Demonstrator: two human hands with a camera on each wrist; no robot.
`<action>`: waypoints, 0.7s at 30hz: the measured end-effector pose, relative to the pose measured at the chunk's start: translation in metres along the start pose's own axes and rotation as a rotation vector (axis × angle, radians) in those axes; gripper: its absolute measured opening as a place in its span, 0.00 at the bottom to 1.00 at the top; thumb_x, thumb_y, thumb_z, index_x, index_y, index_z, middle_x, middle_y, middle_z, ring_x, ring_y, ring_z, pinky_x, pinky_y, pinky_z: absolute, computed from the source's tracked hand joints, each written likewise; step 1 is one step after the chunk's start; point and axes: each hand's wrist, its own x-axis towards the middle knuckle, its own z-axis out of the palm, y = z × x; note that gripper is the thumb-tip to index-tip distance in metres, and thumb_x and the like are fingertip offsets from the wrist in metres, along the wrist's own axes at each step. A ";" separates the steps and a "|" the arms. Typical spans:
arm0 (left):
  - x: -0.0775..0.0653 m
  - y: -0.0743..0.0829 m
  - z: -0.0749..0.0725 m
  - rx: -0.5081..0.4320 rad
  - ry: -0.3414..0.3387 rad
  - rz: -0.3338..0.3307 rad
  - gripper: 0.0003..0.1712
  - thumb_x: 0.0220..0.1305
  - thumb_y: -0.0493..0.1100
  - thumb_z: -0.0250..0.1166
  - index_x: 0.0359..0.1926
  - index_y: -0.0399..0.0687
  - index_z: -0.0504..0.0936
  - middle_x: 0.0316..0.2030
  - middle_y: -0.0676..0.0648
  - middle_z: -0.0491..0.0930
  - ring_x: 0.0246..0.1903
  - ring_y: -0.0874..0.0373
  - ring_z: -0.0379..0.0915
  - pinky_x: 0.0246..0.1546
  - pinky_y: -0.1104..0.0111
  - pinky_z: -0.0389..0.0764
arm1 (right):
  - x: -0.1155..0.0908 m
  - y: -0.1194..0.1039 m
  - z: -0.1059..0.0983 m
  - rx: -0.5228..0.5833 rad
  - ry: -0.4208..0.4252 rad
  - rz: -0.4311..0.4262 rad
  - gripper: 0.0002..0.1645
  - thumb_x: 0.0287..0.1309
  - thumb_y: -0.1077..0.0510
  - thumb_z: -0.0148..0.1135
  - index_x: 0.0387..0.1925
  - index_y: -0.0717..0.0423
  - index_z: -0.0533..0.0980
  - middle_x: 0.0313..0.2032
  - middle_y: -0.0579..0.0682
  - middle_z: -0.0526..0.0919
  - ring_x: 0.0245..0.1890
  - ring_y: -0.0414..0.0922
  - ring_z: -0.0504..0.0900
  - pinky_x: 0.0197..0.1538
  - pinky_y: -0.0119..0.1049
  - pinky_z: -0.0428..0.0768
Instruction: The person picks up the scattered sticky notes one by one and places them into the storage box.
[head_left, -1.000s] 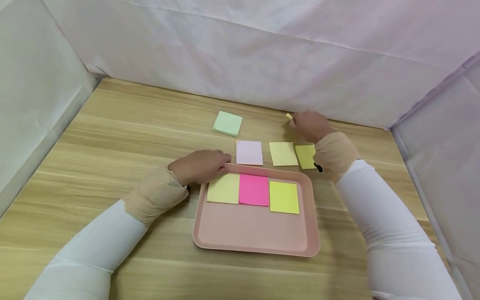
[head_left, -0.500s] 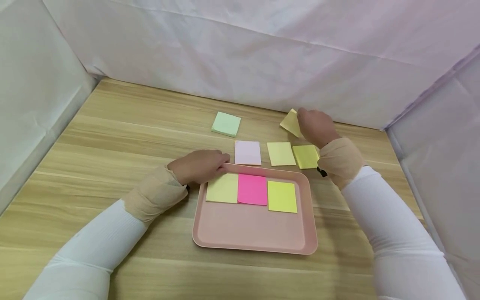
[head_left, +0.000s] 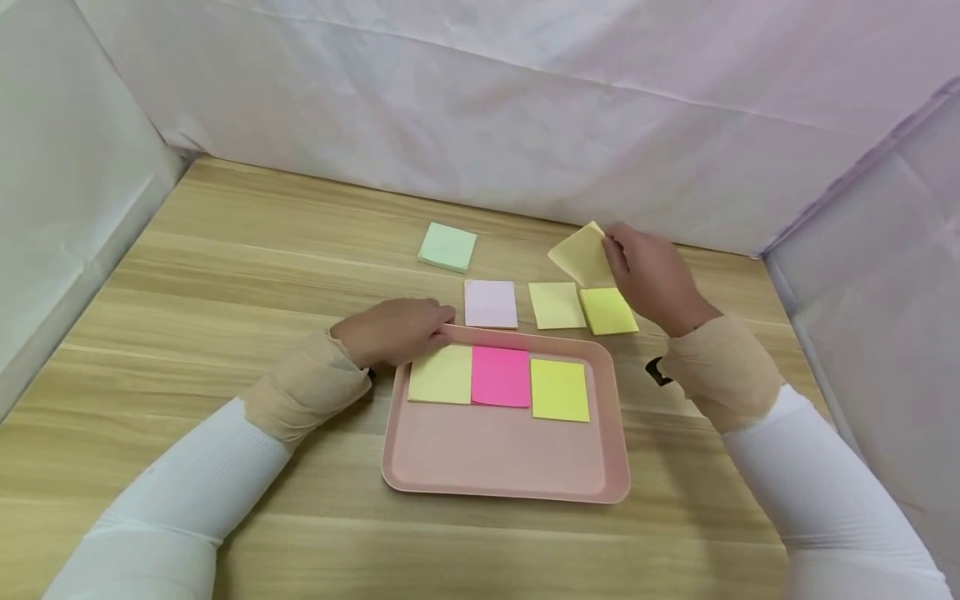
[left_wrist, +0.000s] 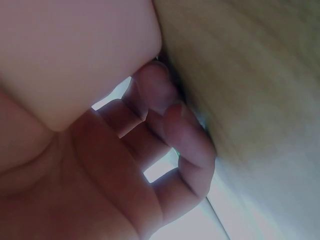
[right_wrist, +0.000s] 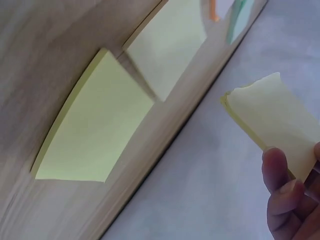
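In the head view, my left hand [head_left: 393, 332] grips the far left corner of a pink tray [head_left: 495, 458]. The left wrist view shows its fingers [left_wrist: 187, 140] curled beside and under the tray's wall [left_wrist: 75, 50]. My right hand [head_left: 654, 275] pinches a pale yellow sticky note pad [head_left: 583, 255] by one edge, tilted above the table. In the right wrist view the held pad sits between thumb and fingers. Inside the tray, along its far side, lie a pale yellow pad [head_left: 441, 375], a pink pad [head_left: 500, 377] and a bright yellow pad [head_left: 559, 390].
Beyond the tray on the wooden table [head_left: 262, 250] lie a lilac pad [head_left: 491, 303], another pale yellow pad [head_left: 557, 305], a yellow pad [head_left: 608, 311] and, farther back, a mint green pad [head_left: 447, 247]. White cloth [head_left: 480, 108] hangs behind the table and at both sides.
My right hand has lifted the pale yellow pad from near the table's back edge and drawn it slightly toward me, turning its face into view. My left hand stays on the tray.
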 end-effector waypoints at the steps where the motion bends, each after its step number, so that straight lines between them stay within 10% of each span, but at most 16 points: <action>1: 0.000 0.000 0.000 -0.002 -0.002 -0.002 0.07 0.67 0.44 0.54 0.36 0.47 0.74 0.28 0.47 0.74 0.27 0.54 0.69 0.30 0.60 0.74 | -0.003 -0.002 -0.002 0.007 0.002 -0.003 0.17 0.71 0.56 0.42 0.44 0.64 0.73 0.22 0.54 0.75 0.17 0.48 0.68 0.23 0.41 0.67; 12: -0.001 -0.004 0.001 -0.010 0.011 0.002 0.07 0.67 0.42 0.53 0.32 0.47 0.73 0.26 0.47 0.74 0.25 0.54 0.67 0.28 0.62 0.72 | -0.034 -0.027 -0.015 0.102 -0.010 -0.046 0.13 0.70 0.56 0.45 0.39 0.58 0.75 0.17 0.49 0.70 0.14 0.43 0.62 0.19 0.38 0.65; 21: 0.002 -0.006 0.002 -0.014 0.012 -0.001 0.08 0.68 0.43 0.52 0.31 0.49 0.73 0.26 0.48 0.74 0.26 0.55 0.67 0.29 0.63 0.72 | -0.051 -0.056 -0.018 0.121 -0.234 -0.126 0.09 0.68 0.57 0.48 0.42 0.55 0.74 0.17 0.45 0.69 0.15 0.39 0.63 0.21 0.35 0.69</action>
